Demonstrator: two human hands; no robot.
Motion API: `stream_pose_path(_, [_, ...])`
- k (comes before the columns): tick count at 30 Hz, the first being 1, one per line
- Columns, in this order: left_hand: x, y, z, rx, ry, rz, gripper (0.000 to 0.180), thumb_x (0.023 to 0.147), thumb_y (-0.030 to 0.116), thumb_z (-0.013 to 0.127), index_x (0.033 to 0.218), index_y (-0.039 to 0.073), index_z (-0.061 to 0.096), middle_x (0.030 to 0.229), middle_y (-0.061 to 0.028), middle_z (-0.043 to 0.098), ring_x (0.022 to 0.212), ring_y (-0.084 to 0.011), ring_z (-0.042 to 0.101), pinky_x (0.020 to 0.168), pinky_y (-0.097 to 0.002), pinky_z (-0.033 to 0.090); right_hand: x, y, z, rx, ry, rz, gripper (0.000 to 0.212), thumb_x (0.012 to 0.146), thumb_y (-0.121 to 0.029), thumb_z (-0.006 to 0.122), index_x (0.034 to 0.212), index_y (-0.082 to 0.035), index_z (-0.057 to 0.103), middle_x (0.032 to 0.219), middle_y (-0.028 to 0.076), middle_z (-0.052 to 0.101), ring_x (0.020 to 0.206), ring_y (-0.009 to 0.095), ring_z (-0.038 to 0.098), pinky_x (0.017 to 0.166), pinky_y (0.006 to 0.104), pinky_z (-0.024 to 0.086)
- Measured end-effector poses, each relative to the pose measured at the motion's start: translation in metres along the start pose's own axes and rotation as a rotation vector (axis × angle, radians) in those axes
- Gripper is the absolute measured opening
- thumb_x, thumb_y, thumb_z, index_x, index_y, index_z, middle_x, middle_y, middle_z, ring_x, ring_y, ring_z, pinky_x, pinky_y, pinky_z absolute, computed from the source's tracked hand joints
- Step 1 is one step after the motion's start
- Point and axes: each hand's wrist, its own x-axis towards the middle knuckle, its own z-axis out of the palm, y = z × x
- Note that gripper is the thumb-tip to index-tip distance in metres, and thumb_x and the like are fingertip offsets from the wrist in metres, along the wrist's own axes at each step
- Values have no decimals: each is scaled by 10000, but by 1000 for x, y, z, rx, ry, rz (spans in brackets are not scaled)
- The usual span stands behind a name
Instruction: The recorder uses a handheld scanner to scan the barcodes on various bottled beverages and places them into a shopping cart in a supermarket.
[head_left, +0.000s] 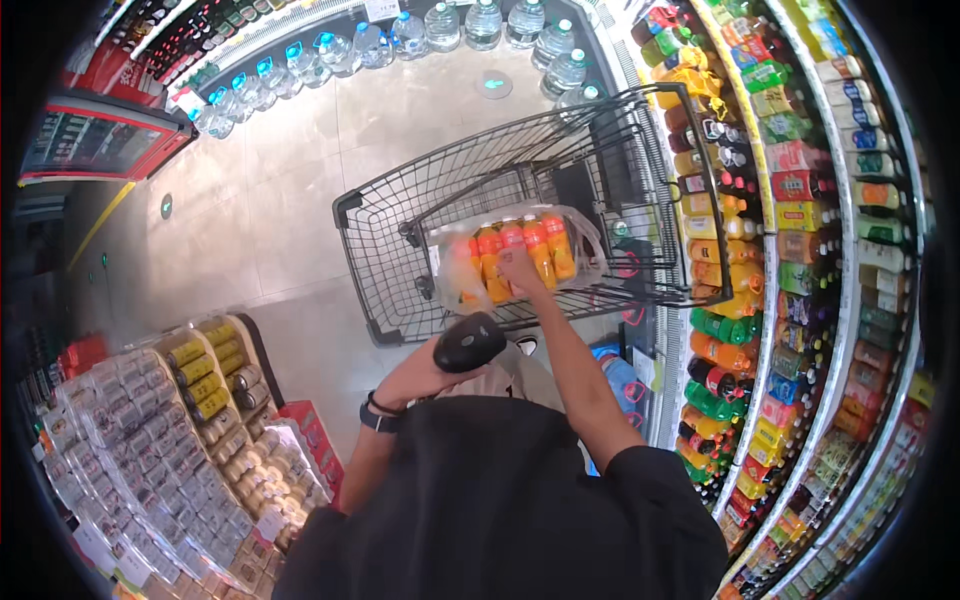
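My left hand (408, 375), with a dark watch on the wrist, is closed round a black handheld device (470, 342) with a rounded head. The device is in front of my body, just short of the cart. Over the near rim of a black wire shopping cart (375, 215) reaches my right hand (517, 270). Its fingers are closed at one of several bottles of orange drink (560, 250), partly hiding it. These bottles have orange-red tops and stand in a row inside a clear plastic bag (590, 235) in the cart.
Tall shelves of bottled drinks (715, 350) run along the right, close to the cart's end. Large water bottles (370, 45) line the far side of the tiled floor (290, 200). Stacked cans (130, 420) stand at the lower left, and a red-framed cooler (110, 140) at the upper left.
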Motion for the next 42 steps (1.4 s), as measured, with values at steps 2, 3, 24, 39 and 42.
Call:
stream_pose_path(2, [-3, -17, -14, 35, 50, -69, 330, 851, 286, 775, 1108, 101, 684, 730, 35, 618, 540, -39, 510, 497, -213, 412, 46, 42, 45, -488, -66, 160, 353, 866, -238, 618, 1105, 22, 598, 1034, 175, 662, 930, 291, 689, 762, 405, 544])
stream_pose_path(3, [2, -13, -14, 10, 51, 98, 403, 838, 283, 788, 1157, 83, 645, 724, 36, 606, 536, -46, 487, 498, -221, 408, 67, 96, 51, -468, -26, 188, 353, 866, -238, 618, 1105, 22, 598, 1034, 175, 662, 930, 291, 689, 762, 405, 544])
stream_pose_path(24, [17, -33, -44, -146, -36, -36, 344, 837, 243, 793, 1092, 74, 636, 725, 39, 609, 551, -44, 523, 493, -223, 411, -4, 0, 33, -448, -13, 327, 640, 830, -466, 636, 1179, 70, 626, 1167, 265, 658, 1098, 395, 630, 922, 462, 490])
stream_pose_path(39, [82, 61, 72, 232, -464, 94, 264, 876, 143, 750, 1106, 41, 669, 785, 29, 639, 541, -32, 474, 504, -208, 386, -389, -103, -79, 701, 432, -490, 638, 860, -209, 720, 1395, -45, 414, 1202, 126, 611, 966, 246, 662, 843, 378, 538])
stream_pose_path(42, [82, 60, 127, 366, -571, 109, 290, 870, 152, 759, 1122, 46, 662, 766, 36, 633, 550, -30, 497, 505, -204, 400, -425, -71, -83, 655, 396, -590, 669, 874, -302, 710, 1395, -53, 372, 1127, 142, 623, 909, 260, 672, 805, 397, 553])
